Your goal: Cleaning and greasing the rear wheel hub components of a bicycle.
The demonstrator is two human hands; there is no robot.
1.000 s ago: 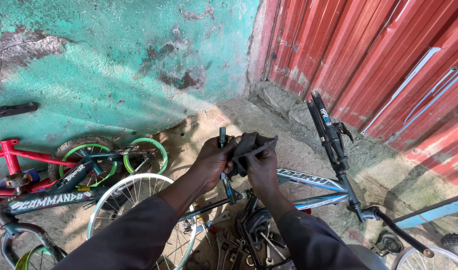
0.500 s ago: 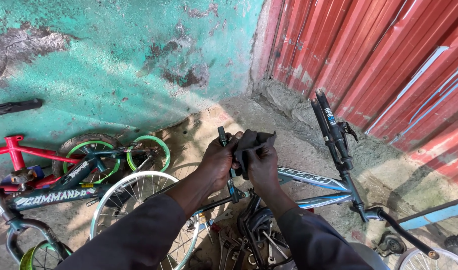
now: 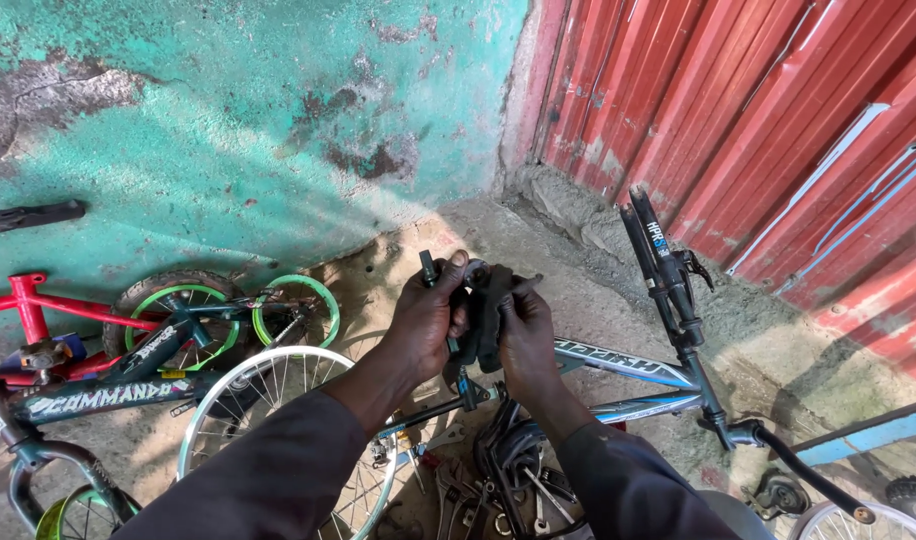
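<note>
above the bike frame (image 3: 618,362), both hands are gripping a black saddle (image 3: 483,310); left hand (image 3: 428,315) and right hand (image 3: 526,335) fingers are curling tight, steadying it on its post.

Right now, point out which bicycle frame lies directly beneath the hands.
The blue and silver bicycle frame, lying right of centre with its black suspension fork pointing toward the red metal wall. The dark frame and the red frame lie off to the left.
</note>
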